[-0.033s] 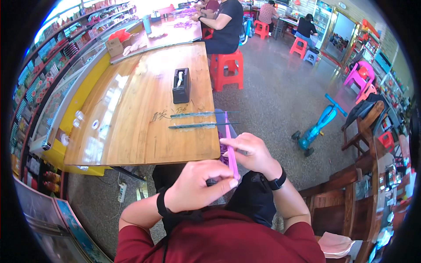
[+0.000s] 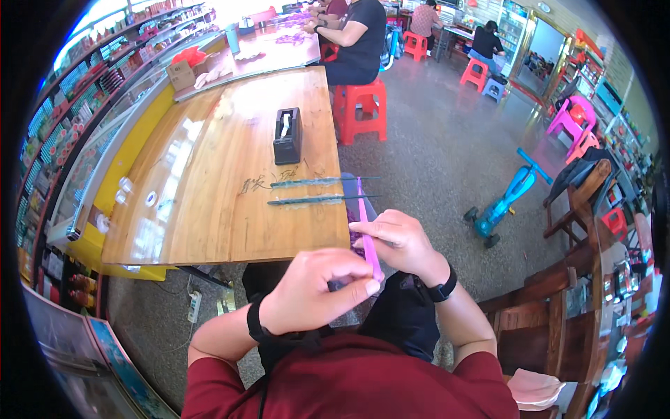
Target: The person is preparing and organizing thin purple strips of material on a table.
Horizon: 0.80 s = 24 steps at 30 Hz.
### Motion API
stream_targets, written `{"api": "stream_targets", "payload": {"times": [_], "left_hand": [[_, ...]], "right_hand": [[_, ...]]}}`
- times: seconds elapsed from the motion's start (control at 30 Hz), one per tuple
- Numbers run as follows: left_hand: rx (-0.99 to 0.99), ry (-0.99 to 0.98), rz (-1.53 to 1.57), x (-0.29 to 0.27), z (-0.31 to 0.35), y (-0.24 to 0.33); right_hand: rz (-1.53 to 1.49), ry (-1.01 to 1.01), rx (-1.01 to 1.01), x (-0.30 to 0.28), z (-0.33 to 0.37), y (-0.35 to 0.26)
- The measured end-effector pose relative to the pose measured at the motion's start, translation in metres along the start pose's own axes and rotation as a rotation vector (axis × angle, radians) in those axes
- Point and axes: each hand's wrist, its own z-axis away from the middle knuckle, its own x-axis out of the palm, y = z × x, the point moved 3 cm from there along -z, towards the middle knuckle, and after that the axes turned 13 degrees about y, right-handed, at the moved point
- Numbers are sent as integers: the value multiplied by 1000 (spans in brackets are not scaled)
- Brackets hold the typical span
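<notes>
A long, narrow purple strip runs away from me past the table's right edge. My left hand pinches its near end between thumb and fingers. A little farther along, my right hand grips the strip between thumb and index finger. The strip's far end reaches two thin dark rods that lie side by side across the table edge and stick out over it. Whether it is fastened to them is too small to tell. Purple material shows below, partly hidden by my right hand.
The wooden table bears a black tape dispenser and a small tape roll. Beyond it, a person in black sits on a red stool at another table. A blue scooter stands on the floor at right, near wooden chairs.
Both hands have shifted very slightly. My left hand is a little higher, and my right fingers sit closer about the purple strip. The rods look unmoved.
</notes>
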Motion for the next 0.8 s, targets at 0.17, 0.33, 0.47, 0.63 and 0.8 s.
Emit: {"api": "stream_targets", "payload": {"times": [0.17,0.33,0.47,0.63,0.8], "left_hand": [[-73,98,196,-17,-45,-1],[78,433,373,-40,-106,-22],[309,533,-24,-38,-123,-47],[169,209,-450,-30,-153,-100],[246,41,-563,-19,-169,-150]], "right_hand": [[127,172,-262,-8,-52,0],[123,206,-76,-3,-112,53],[191,145,9,16,-132,102],[126,45,175,34,-129,149],[51,-84,399,48,-117,175]]}}
